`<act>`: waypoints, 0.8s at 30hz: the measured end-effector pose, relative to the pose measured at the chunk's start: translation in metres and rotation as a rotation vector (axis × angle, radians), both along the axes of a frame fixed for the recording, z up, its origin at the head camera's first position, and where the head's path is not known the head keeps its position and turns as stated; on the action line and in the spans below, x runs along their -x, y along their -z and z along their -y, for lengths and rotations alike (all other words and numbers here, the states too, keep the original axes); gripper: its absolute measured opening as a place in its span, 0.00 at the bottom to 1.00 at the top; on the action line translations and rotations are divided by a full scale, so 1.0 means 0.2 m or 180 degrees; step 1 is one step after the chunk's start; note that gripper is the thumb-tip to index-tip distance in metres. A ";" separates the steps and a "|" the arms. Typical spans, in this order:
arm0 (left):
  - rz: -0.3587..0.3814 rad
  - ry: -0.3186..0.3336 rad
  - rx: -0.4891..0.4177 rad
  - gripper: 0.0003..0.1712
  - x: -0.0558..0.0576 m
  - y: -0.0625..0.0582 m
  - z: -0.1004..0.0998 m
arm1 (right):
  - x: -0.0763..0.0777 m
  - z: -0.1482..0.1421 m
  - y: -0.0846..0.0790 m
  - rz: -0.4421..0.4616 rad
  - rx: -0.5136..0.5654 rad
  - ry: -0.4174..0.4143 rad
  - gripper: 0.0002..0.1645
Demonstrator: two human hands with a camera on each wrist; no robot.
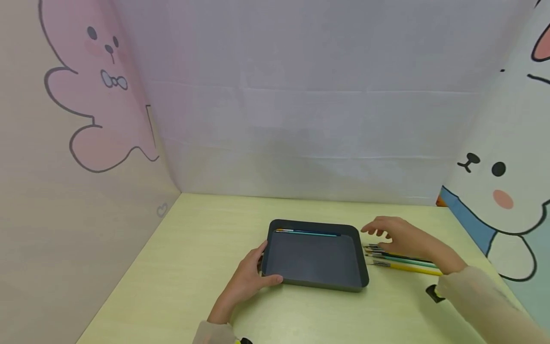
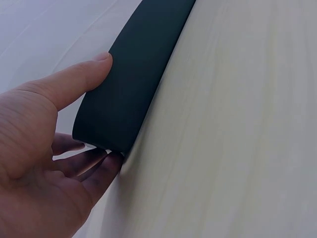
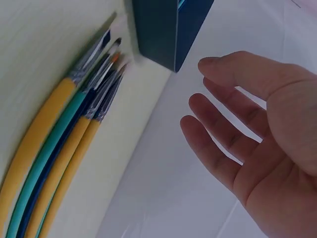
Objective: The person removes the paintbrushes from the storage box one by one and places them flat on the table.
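Observation:
A dark grey rectangular tray lies on the table, two thin paintbrushes along its far side, one teal and one dark blue. My left hand holds the tray's near left corner, thumb against the front wall; in the left wrist view its fingers curl at the corner. Right of the tray lies a bundle of paintbrushes with yellow, teal and dark blue handles, bristles toward the tray. Over them hovers my right hand, holding nothing, fingers loosely bent, apart from the brushes in the right wrist view.
The pale yellow table is bordered at the back by a white sheet. Cartoon-printed sheets stand at the left and right. A small orange-brown thing shows at the far right corner.

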State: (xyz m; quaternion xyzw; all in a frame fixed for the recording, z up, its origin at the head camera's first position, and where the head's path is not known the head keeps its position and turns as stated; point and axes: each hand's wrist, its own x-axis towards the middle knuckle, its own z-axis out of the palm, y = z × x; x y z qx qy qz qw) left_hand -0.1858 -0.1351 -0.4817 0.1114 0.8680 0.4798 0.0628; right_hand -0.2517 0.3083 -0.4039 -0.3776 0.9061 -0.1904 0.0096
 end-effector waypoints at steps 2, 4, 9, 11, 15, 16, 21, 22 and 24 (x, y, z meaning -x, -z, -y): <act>0.0000 0.0007 0.0001 0.64 0.00 0.00 0.00 | 0.02 0.06 -0.02 0.0037 -0.0018 -0.0030 0.30; 0.0002 0.0014 -0.0007 0.64 0.00 0.01 0.00 | 0.04 0.12 -0.03 0.0077 -0.0021 -0.0062 0.30; -0.0001 0.0010 -0.0009 0.65 0.01 0.01 0.00 | 0.08 0.27 -0.07 0.0163 -0.0014 -0.0141 0.30; -0.0010 0.0004 0.0003 0.65 0.01 0.01 0.00 | 0.09 0.32 -0.07 0.0155 -0.0037 -0.0171 0.30; -0.0020 -0.0008 0.0018 0.64 0.01 0.01 0.00 | 0.14 0.41 -0.06 0.0177 -0.0081 -0.0203 0.31; -0.0021 -0.0008 0.0015 0.64 0.00 0.01 0.00 | 0.15 0.43 -0.05 0.0185 -0.0097 -0.0206 0.31; -0.0030 0.0001 0.0007 0.64 0.00 0.01 0.00 | 0.19 0.51 -0.04 0.0257 -0.0123 -0.0267 0.32; -0.0029 0.0003 -0.0003 0.64 0.00 0.01 0.00 | 0.20 0.53 -0.04 0.0284 -0.0120 -0.0282 0.32; -0.0029 0.0008 -0.0026 0.64 0.00 0.01 0.00 | 0.21 0.56 -0.03 0.0302 -0.0107 -0.0330 0.32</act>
